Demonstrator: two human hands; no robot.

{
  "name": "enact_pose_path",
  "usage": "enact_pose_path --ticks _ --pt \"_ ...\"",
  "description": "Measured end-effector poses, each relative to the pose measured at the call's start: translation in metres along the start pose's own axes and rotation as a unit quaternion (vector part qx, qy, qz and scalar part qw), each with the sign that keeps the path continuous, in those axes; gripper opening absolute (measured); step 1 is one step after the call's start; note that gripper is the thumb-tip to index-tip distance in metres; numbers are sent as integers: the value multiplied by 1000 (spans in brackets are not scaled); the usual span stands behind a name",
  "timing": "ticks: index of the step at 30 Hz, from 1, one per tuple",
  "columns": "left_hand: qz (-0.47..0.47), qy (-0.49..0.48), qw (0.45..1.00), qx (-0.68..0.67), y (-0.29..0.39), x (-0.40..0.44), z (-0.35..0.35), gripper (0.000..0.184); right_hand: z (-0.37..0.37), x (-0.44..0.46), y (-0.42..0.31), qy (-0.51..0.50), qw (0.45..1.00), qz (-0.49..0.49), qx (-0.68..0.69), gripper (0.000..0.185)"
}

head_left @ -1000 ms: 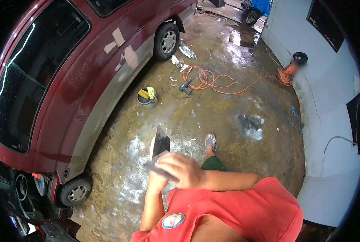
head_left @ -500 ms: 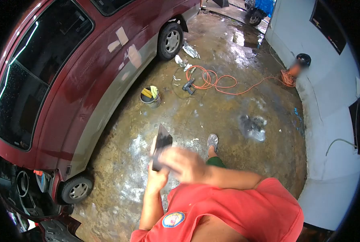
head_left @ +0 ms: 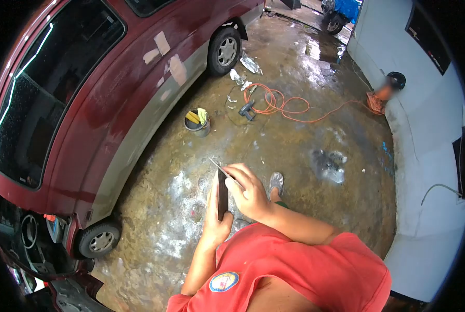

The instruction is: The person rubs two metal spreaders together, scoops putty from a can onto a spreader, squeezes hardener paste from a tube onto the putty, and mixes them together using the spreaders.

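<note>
My left hand (head_left: pixel 215 221) is wrapped round a dark, flat, narrow block (head_left: pixel 223 195) with a pale side, held upright in front of my body. My right hand (head_left: pixel 249 193) pinches a thin flat blade-like piece (head_left: pixel 217 164), seen nearly edge-on. It lies at a slant against the block's upper end; I cannot tell whether it is a spreader or a stiff sheet. The fingers of my right hand are bent, and the thumb lies along the piece. Both hands are above the wet, stained floor (head_left: pixel 190 197).
To the left stands a dark red and beige van (head_left: pixel 102 119) with pale filler patches (head_left: pixel 177 70). A bucket (head_left: pixel 198 130) holds a yellow cloth. Farther off lie a dark power tool (head_left: pixel 247 111) and a coiled orange hose (head_left: pixel 274 101). A person (head_left: pixel 380 99) is by the white wall (head_left: pixel 414 130).
My right hand, blurred before, has moved a little right and up and now shows clearly with the thin piece. The block has turned from its broad face to a narrower side.
</note>
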State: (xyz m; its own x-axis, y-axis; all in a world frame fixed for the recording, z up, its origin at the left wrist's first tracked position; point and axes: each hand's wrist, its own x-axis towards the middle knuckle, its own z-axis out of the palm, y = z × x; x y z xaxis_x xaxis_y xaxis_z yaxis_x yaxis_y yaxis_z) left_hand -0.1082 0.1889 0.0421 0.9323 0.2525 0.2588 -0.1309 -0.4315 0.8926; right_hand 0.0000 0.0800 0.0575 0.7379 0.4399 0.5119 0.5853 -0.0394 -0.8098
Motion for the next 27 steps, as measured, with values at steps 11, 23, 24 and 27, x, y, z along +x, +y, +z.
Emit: enact_pose_path --ticks 11,23,24,27 --pt "-73 -25 994 -76 4 7 -5 84 0 -15 -18 -44 996 -72 -5 29" --pt "-135 -19 979 -153 -16 10 -3 70 3 -27 -14 -64 987 -142 -24 40" --pt "-71 -3 992 -103 -42 1 7 73 3 -22 -7 -36 991 -122 -46 38" --pt "-25 -70 992 -105 6 0 12 87 -6 13 24 25 998 51 0 23"
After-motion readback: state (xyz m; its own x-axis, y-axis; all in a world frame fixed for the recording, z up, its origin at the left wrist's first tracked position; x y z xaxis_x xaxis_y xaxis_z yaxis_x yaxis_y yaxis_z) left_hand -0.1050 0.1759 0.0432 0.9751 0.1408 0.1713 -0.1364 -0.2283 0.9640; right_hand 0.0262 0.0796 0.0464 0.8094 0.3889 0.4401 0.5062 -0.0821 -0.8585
